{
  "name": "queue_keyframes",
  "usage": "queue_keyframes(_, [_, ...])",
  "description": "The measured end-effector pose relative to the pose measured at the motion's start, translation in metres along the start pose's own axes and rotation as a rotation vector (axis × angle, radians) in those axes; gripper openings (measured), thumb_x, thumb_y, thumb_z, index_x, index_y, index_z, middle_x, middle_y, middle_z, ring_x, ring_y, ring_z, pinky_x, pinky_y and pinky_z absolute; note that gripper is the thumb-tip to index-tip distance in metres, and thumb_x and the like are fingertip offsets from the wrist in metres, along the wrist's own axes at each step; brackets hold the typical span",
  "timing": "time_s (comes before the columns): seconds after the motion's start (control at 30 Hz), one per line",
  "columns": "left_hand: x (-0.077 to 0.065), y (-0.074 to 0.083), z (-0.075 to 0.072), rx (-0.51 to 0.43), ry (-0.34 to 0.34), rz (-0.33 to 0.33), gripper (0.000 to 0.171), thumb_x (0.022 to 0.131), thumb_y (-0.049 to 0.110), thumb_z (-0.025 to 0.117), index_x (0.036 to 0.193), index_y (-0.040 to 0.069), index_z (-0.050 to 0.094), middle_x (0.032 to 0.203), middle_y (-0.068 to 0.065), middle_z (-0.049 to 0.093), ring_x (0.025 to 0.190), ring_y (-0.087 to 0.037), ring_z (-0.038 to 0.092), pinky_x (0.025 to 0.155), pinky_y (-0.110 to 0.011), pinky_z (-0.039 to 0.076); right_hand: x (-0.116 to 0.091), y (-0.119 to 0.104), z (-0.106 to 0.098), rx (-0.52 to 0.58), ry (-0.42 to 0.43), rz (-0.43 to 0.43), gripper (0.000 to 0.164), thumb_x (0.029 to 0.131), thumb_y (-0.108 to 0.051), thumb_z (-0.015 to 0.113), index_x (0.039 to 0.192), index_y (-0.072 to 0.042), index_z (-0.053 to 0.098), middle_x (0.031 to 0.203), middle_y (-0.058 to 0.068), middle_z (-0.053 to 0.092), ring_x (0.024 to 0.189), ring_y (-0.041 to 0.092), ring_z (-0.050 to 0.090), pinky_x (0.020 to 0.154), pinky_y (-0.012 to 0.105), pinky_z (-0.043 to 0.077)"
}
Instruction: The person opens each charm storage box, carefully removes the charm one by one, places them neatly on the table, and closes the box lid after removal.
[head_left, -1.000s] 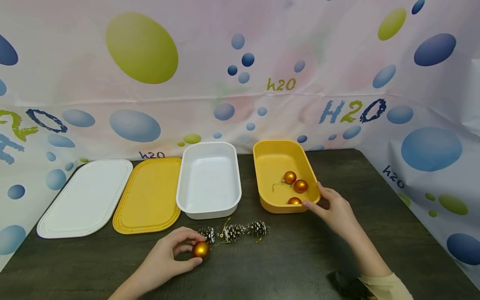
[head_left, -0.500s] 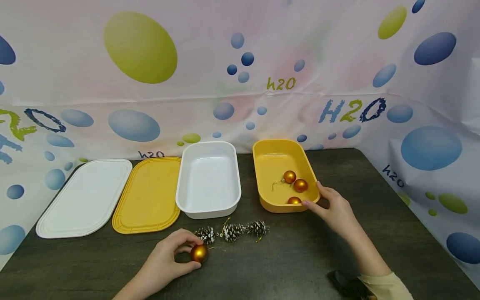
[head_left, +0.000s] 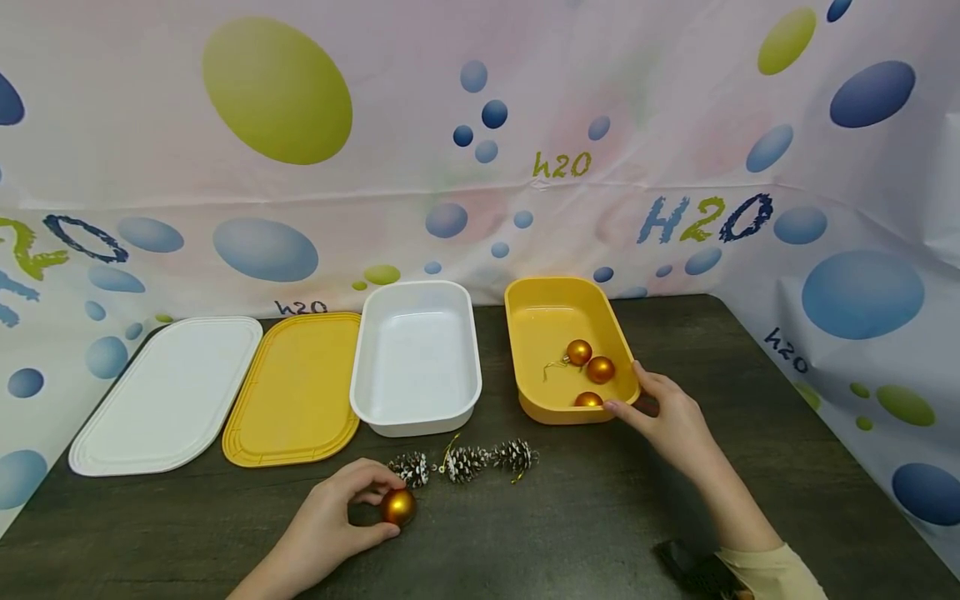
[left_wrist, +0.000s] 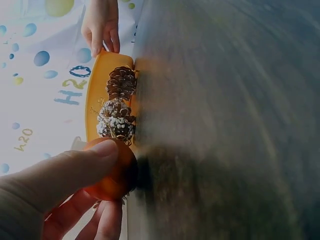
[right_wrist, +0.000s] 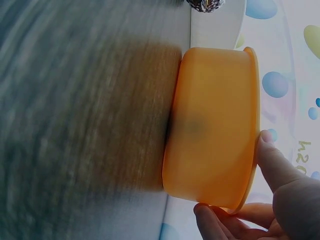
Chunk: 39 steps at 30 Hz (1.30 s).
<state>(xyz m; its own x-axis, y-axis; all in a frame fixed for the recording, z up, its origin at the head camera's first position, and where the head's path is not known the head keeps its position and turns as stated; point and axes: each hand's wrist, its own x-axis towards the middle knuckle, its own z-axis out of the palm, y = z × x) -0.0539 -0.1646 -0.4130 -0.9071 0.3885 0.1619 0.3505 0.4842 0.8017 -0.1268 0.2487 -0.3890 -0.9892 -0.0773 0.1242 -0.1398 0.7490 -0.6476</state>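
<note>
My left hand (head_left: pixel 333 512) pinches a shiny gold Christmas ball (head_left: pixel 398 507) between thumb and fingers, low over the table near its front. In the left wrist view, the thumb lies across the ball (left_wrist: pixel 117 170). Just beyond it, a row of several snow-tipped pine cones (head_left: pixel 467 465) lies on the table. My right hand (head_left: pixel 671 425) grips the front right corner of a yellow plastic container (head_left: pixel 543 325). In the right wrist view, the thumb is on the container's rim (right_wrist: pixel 256 100) and the fingers are at its side. Three gold balls (head_left: pixel 601 370) lie inside that container.
Left of the yellow container stands a white container (head_left: pixel 418 358). Farther left lie a yellow lid (head_left: pixel 296 392) and a white lid (head_left: pixel 168 396). A dark object (head_left: pixel 693 571) sits by the right sleeve. A patterned backdrop (head_left: pixel 390 108) rises behind the table.
My left hand has drawn the gold ball slightly toward me and away from the pine cones; the nearest cone shows more. My right hand keeps its hold on the yellow container.
</note>
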Motion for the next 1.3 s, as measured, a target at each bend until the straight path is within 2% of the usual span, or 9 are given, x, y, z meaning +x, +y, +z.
queue_keyframes(0.5, [0.0, 0.0004, -0.0007, 0.006, 0.032, 0.017, 0.04, 0.07, 0.009, 0.085, 0.103, 0.018, 0.065, 0.101, 0.009, 0.058, 0.088, -0.006, 0.059, 0.075, -0.025, 0.054, -0.0007, -0.0005, -0.0004, 0.001, 0.001, 0.005, 0.082, 0.087, -0.037, 0.069, 0.144, 0.008, 0.031, 0.132, 0.03, 0.043, 0.114, 0.041, 0.053, 0.085, 0.041, 0.05])
queue_keyframes(0.87, [-0.0005, 0.0025, -0.0041, 0.004, 0.024, -0.026, 0.037, 0.072, 0.015, 0.085, 0.102, 0.02, 0.065, 0.1, 0.009, 0.059, 0.088, -0.006, 0.058, 0.076, -0.025, 0.054, 0.0002, -0.001, -0.0002, 0.002, -0.002, 0.012, 0.083, 0.086, -0.037, 0.07, 0.144, 0.007, 0.03, 0.135, 0.031, 0.041, 0.115, 0.042, 0.051, 0.085, 0.041, 0.05])
queue_keyframes(1.3, [0.0012, 0.0036, -0.0069, -0.003, 0.045, 0.032, 0.035, 0.073, 0.015, 0.084, 0.103, 0.015, 0.065, 0.1, 0.006, 0.06, 0.087, -0.009, 0.059, 0.075, -0.025, 0.054, 0.0005, -0.0021, -0.0007, -0.003, -0.003, 0.018, 0.083, 0.086, -0.038, 0.069, 0.144, 0.007, 0.03, 0.134, 0.031, 0.041, 0.115, 0.042, 0.052, 0.085, 0.041, 0.05])
